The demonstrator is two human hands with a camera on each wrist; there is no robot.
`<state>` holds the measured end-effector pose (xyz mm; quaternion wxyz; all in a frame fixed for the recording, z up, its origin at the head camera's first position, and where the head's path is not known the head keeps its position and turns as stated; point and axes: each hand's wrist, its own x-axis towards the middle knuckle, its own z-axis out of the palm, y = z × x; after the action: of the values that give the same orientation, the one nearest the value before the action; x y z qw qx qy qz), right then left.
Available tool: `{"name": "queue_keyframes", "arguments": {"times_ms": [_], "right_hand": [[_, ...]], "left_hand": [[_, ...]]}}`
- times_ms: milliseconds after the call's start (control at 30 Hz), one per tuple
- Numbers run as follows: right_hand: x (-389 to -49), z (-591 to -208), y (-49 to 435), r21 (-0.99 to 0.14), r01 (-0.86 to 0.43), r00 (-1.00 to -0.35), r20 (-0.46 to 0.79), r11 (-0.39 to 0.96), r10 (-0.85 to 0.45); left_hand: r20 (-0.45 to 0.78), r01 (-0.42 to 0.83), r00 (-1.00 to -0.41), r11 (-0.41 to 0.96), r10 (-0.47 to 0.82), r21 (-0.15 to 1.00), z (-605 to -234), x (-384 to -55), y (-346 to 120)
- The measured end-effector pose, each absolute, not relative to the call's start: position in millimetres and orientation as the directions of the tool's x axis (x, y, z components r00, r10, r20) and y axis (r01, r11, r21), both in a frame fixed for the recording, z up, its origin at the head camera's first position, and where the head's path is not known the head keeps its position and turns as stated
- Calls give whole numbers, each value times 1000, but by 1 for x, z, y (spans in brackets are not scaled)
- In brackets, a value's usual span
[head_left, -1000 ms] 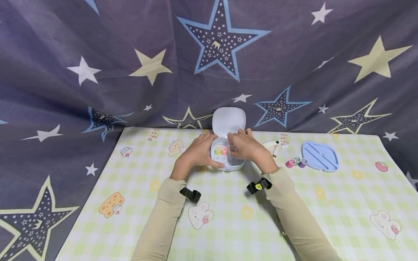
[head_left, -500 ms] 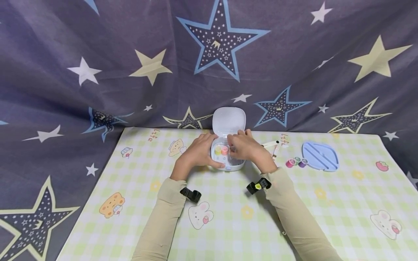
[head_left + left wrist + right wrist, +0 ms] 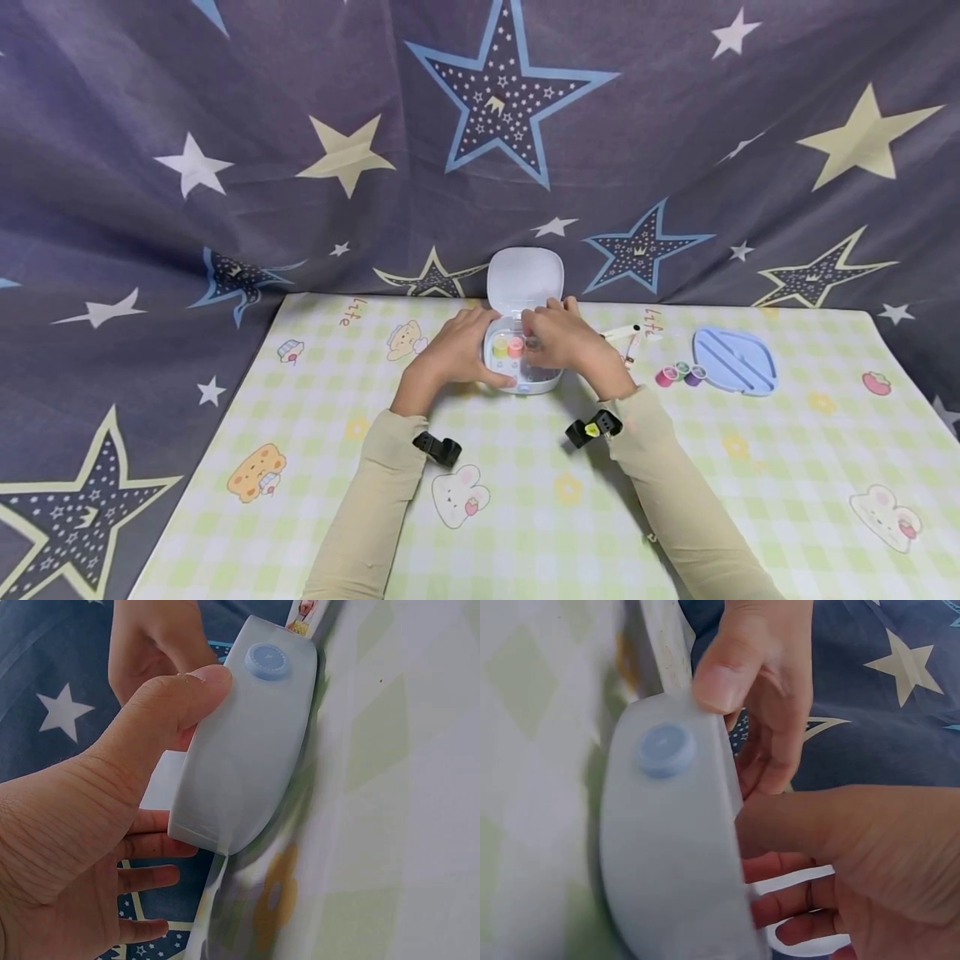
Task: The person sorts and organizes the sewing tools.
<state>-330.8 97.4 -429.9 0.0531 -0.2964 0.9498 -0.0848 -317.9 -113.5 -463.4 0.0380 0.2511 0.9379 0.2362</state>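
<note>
A white box [image 3: 555, 382] stands open on the table, its lid [image 3: 525, 275] tilted up at the back. My left hand [image 3: 453, 350] grips its left side, thumb [image 3: 206, 684] on the front wall, which carries a blue round button [image 3: 268, 661]. Inside, a yellow spool of thread [image 3: 500, 347] and an orange spool [image 3: 516, 347] stand side by side, behind a row of small pegs [image 3: 515, 365]. My right hand [image 3: 562, 337] reaches in over the right half, fingers curled down around a small greyish spool [image 3: 532, 342], mostly hidden by the hand.
Right of the box lie a white tool with a black tip [image 3: 622, 331] and a small slim strip [image 3: 632, 348]. Farther right stand a pink spool [image 3: 666, 377], a green spool [image 3: 682, 369] and a purple spool [image 3: 696, 375], beside a blue slotted tray [image 3: 735, 360].
Both hands keep almost the same place at the box. The right hand dips very slightly lower; the spools and tray stay put.
</note>
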Motion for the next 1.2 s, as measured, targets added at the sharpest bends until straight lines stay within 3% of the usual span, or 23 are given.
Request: {"name": "queue_keyframes", "arguments": {"times_ms": [267, 533, 667, 900, 1067, 1200], "right_hand": [[-321, -410, 105, -189, -528, -840, -27, 828, -542], [-298, -376, 116, -202, -575, -810, 278, 793, -517], [-290, -368, 121, -231, -569, -804, 357, 790, -475], [-294, -369, 139, -171, -589, -780, 375, 790, -501], [-292, -378, 180, -138, -592, -784, 329, 794, -527], [-291, -387, 215, -67, -633, -748, 310, 771, -587]], "left_hand": [[48, 460, -865, 751, 499, 473, -462, -318, -109], [57, 468, -862, 746, 504, 474, -464, -318, -106], [43, 469, -856, 739, 515, 484, -469, -317, -106], [64, 456, -870, 750, 488, 479, -463, -318, -114], [62, 455, -869, 744, 491, 489, -464, -320, -111], [65, 457, -867, 737, 494, 497, -465, -321, -110]]}}
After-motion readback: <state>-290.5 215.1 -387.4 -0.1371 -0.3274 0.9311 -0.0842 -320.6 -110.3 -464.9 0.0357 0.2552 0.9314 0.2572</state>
